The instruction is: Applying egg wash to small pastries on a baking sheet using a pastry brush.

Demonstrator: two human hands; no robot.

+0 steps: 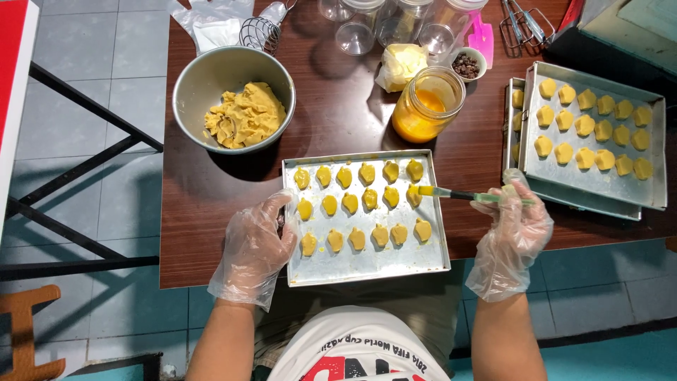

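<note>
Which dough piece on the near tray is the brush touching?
The rightmost piece of the middle row: the brush tip rests on it, held by the right hand; the others lie untouched.

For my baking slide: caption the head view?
Gloved right hand brushes glaze onto cookies; left hand steadies the tray.
</note>
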